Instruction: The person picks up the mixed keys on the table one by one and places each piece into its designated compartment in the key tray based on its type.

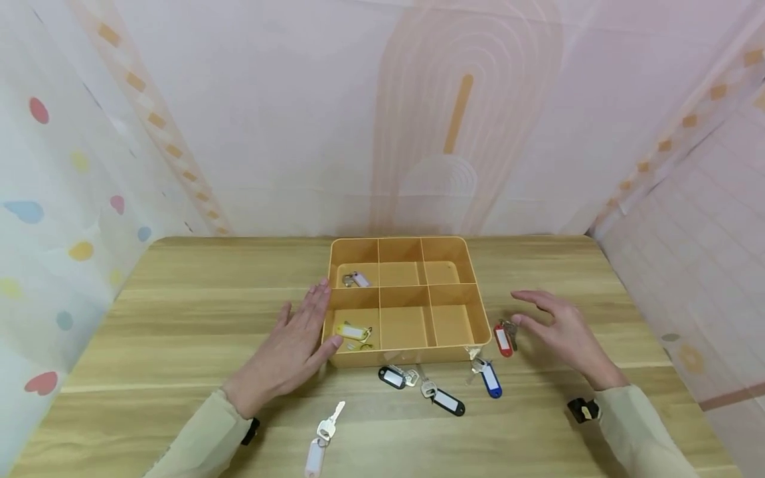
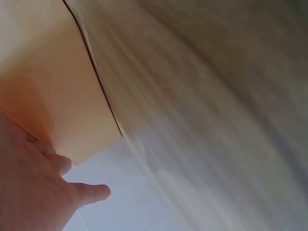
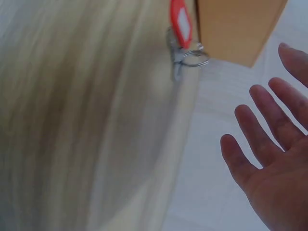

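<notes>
My left hand (image 1: 291,345) rests against the left side of an orange-tan box (image 1: 406,358) with six compartments, its fingers straight along the rim. The right hand (image 1: 564,328), fingers spread, hovers beside a key with a red tag (image 1: 503,340); the right wrist view shows that red tag (image 3: 181,23) on a ring at the box's side and nothing in the palm. Inside the box, a key with a pale lilac tag (image 1: 360,279) lies in the back left compartment. A yellow tag (image 1: 351,331) with its key lies in the front left one.
In front of the box lie keys with a black tag (image 1: 392,378), another black tag (image 1: 448,402) and a blue tag (image 1: 491,380). A key with a pale pink tag (image 1: 315,458) lies nearer, at the front of the wooden table (image 1: 197,318). A patterned cloth wall (image 1: 287,133) stands behind.
</notes>
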The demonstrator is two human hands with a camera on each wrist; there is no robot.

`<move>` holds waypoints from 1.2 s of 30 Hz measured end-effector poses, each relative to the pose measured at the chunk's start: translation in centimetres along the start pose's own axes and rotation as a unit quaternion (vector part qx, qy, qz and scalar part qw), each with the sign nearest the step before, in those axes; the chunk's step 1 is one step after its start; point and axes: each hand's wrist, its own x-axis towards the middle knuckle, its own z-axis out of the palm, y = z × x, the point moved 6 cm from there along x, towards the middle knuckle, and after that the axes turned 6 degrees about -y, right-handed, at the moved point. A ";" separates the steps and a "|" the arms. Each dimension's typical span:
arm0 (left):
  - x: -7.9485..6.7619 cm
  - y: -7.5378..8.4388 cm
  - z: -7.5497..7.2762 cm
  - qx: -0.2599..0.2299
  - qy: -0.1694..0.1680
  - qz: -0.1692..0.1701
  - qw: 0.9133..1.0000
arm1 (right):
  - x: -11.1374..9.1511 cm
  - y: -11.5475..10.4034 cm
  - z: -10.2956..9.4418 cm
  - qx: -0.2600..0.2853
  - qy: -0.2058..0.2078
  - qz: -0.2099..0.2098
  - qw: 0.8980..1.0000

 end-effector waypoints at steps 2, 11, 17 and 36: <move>0.0 0.1 0.1 0.001 0.000 0.000 1.000 | 0.1 0.8 0.3 0.006 -0.018 0.013 1.000; -0.1 0.1 0.1 0.006 -0.001 -0.003 1.000 | 0.3 2.4 2.0 0.019 -0.067 0.059 0.996; -0.2 0.2 0.2 0.006 -0.003 -0.005 1.000 | 0.5 2.6 2.5 0.020 -0.077 0.058 0.995; -0.2 0.2 0.0 0.004 -0.003 -0.004 1.000 | 1.2 2.6 2.4 -0.019 -0.069 0.077 0.994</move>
